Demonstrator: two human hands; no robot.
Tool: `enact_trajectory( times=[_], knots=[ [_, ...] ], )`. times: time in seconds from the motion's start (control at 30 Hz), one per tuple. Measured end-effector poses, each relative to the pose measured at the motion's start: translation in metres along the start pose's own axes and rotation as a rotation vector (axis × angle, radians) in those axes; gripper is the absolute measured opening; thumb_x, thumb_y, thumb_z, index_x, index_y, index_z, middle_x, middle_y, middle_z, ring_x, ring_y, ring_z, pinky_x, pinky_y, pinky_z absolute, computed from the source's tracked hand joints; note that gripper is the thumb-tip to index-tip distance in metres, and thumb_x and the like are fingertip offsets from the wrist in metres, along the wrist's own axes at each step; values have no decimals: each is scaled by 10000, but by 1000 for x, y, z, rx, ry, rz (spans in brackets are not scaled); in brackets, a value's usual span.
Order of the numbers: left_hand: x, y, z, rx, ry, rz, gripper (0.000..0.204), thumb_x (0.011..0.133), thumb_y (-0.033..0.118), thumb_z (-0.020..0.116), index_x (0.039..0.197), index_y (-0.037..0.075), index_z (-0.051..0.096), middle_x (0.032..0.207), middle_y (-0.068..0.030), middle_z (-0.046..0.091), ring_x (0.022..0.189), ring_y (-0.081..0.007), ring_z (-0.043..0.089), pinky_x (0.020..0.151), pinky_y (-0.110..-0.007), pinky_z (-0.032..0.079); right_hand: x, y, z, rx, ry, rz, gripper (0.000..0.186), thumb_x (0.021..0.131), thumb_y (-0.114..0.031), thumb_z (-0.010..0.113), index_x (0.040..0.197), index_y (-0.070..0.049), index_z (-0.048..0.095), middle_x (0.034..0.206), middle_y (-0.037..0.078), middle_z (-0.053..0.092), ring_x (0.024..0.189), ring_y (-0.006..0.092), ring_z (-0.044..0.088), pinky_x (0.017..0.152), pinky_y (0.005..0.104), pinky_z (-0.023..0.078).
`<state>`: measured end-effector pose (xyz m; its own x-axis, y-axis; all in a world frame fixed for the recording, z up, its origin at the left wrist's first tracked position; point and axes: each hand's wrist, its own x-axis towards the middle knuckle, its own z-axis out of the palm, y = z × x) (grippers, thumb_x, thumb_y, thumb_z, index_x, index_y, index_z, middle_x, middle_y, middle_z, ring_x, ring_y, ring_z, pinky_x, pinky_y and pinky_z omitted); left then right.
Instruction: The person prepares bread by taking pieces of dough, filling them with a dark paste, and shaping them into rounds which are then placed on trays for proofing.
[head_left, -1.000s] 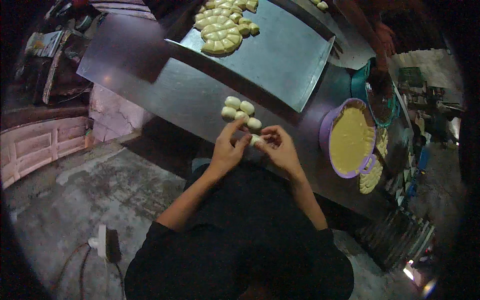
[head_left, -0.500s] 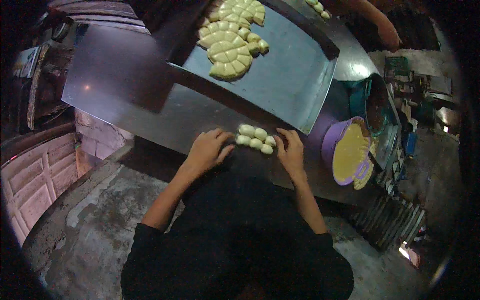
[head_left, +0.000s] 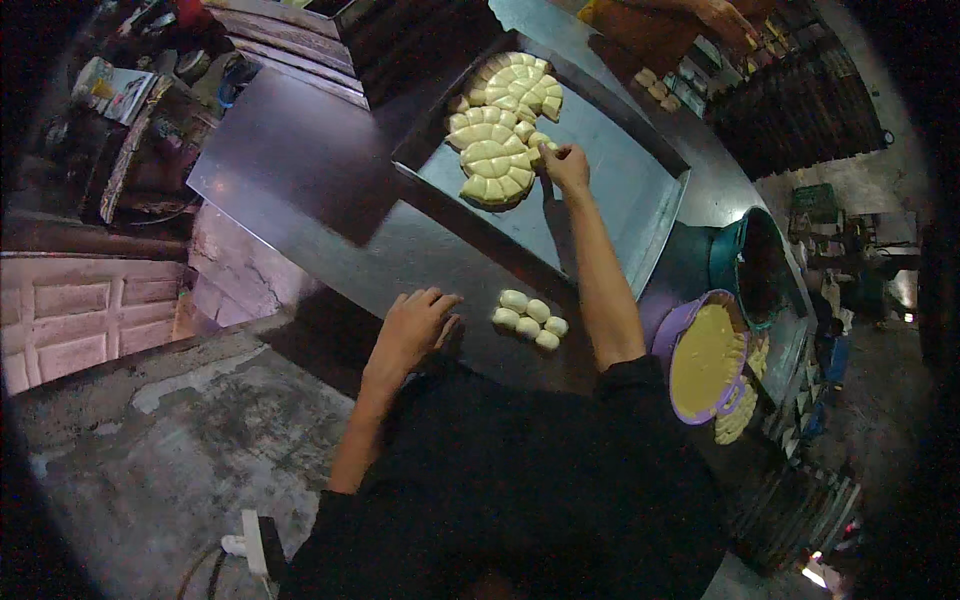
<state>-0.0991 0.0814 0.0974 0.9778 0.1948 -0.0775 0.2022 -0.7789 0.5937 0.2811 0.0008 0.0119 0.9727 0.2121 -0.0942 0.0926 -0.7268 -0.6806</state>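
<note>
My right hand (head_left: 563,168) reaches into the shallow metal tray (head_left: 630,255), its fingers pinched on a small yellow dough piece (head_left: 542,150) beside large segmented, shaped yellow doughs (head_left: 496,166). My left hand (head_left: 418,326), empty with fingers apart, lies near the steel table's (head_left: 270,170) front edge. Between that hand and my right forearm, several pale dough balls (head_left: 527,318) sit grouped in rows on the table, untouched.
A purple basin of yellow mixture (head_left: 700,355), a teal container (head_left: 755,265) and more shaped dough (head_left: 733,420) stand at the right. A co-worker's arm and hand (head_left: 720,20) are beyond the tray, near dark stacked trays (head_left: 800,110). A power strip (head_left: 262,545) is low left.
My right hand has left the dough balls and moved forward into the tray. My left hand has drawn away from the balls, which stay grouped. The view has also shifted.
</note>
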Motion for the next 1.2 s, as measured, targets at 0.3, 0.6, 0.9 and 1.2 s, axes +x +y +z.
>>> enact_trajectory(
  times=[0.3,0.6,0.9,1.2],
  knots=[
    [-24,74,52,-38,82,14,248,904,157,651,1137,72,646,1026,-142,644,942,-352,624,822,-426,511,-133,76,-106,507,174,-260,243,860,-147,726,1065,-43,645,1011,106,676,952,227,648,839,364,513],
    [12,263,105,-431,371,410,363,886,121,663,1237,67,592,1147,-161,583,1072,-338,584,945,-396,466,-301,118,-317,598,148,-576,171,857,-14,723,1023,1,685,1045,105,673,965,150,643,847,292,537],
    [50,385,149,-941,288,1364,581,889,589,605,1086,43,626,768,-91,668,704,-258,671,722,-376,568,-386,134,-383,1289,-38,-121,560,843,-33,731,1343,-39,477,1079,75,658,978,147,649,885,298,536],
    [69,400,208,-1558,-77,472,761,859,468,727,1368,33,365,1146,-169,570,962,-245,610,832,-376,529,-340,148,-392,1533,25,-117,574,873,-64,727,1376,-48,452,1150,92,629,1061,166,624,954,317,502]
  ],
)
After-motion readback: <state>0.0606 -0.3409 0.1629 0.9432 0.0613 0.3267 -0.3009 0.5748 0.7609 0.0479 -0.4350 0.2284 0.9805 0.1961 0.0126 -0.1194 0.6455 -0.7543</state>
